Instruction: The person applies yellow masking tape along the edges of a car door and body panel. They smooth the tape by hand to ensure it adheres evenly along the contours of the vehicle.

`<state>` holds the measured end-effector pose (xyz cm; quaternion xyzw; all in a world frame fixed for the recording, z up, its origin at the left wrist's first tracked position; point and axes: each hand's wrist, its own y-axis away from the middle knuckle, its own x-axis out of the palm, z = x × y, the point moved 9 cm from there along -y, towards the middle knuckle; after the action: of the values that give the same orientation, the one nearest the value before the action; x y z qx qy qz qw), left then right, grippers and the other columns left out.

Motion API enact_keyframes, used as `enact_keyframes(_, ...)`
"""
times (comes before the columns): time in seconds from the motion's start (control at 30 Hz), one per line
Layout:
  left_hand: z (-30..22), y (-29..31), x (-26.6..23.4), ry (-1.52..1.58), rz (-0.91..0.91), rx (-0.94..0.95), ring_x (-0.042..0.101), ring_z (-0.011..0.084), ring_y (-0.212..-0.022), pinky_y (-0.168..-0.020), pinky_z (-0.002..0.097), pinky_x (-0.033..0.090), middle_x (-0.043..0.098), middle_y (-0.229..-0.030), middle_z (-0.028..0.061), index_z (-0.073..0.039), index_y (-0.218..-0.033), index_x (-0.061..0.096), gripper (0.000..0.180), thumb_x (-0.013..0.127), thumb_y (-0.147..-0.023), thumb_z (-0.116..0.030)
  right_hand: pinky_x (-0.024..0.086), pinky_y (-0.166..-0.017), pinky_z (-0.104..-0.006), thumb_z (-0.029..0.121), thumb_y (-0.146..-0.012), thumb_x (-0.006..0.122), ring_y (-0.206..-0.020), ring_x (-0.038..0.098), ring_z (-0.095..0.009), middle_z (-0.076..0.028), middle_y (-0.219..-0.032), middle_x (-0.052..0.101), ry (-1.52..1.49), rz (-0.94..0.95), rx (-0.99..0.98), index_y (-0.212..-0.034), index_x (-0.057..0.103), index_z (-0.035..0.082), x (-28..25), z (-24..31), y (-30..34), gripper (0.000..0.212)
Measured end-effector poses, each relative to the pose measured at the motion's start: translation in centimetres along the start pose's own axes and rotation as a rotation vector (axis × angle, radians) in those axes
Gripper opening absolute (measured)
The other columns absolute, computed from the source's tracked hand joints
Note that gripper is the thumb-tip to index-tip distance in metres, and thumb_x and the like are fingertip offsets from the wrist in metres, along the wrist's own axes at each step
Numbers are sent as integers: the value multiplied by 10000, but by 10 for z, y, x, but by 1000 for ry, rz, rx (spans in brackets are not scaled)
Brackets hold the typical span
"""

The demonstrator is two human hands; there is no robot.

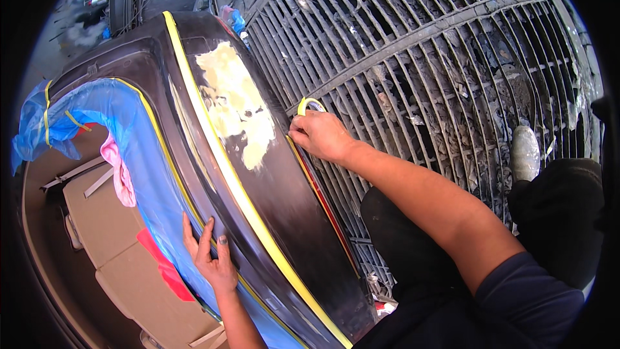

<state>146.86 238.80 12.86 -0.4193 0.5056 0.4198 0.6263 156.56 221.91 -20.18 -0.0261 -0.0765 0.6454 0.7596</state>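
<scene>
My right hand pinches a roll of yellow masking tape at the right edge of a dark car bumper. A thin yellow line and a red strip run down that edge below the fingers. Cream filler patches the bumper's far part. A wide yellow tape strip crosses the bumper lengthwise. My left hand, fingers spread, rests on the inner sill, near blue plastic film edged with narrow yellow tape.
Left of the sill is the open trunk with tan panels, a pink cloth and a red cloth. To the right, a metal floor grate has debris under its bars. My legs and a dusty shoe are at the right.
</scene>
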Motion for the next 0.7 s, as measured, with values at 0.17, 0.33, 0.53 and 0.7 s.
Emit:
enact_keyframes(0.17, 1, 1, 0, -8, -2, -9, 421, 433, -1589, -1321, 510, 275, 433, -1742, 280, 6, -1361, 783, 432, 727, -1005, -231, 603, -876, -526, 243, -995, 762, -937, 742, -434, -204, -971, 754, -8, 20, -15, -1017, 779, 73, 1, 0, -1, 172)
enact_keyframes(0.33, 1, 0, 0, -1, -6, 1, 424, 437, -1586, -1319, 512, 279, 437, -1740, 280, 7, -1357, 784, 435, 723, -1003, -238, 602, -888, -528, 242, -998, 763, -945, 743, -431, -201, -970, 756, -16, 31, -31, -1007, 768, 66, 2, 0, -2, 177)
enact_keyframes(0.53, 1, 0, 0, -5, -3, 1, 426, 440, -1582, -1316, 515, 283, 438, -1737, 285, 9, -1361, 782, 442, 718, -1003, -243, 607, -882, -529, 234, -974, 769, -934, 745, -428, -188, -949, 744, 23, 35, -42, -986, 755, 62, 2, 7, -3, 174)
enact_keyframes(0.7, -1, 0, 1, -3, 1, -2, 423, 444, -1582, -1315, 516, 285, 429, -1739, 289, 10, -1370, 778, 458, 721, -1002, -257, 604, -916, -551, 233, -967, 703, -968, 754, -439, -203, -989, 764, 104, 129, -13, -970, 737, 58, 4, 11, -12, 178)
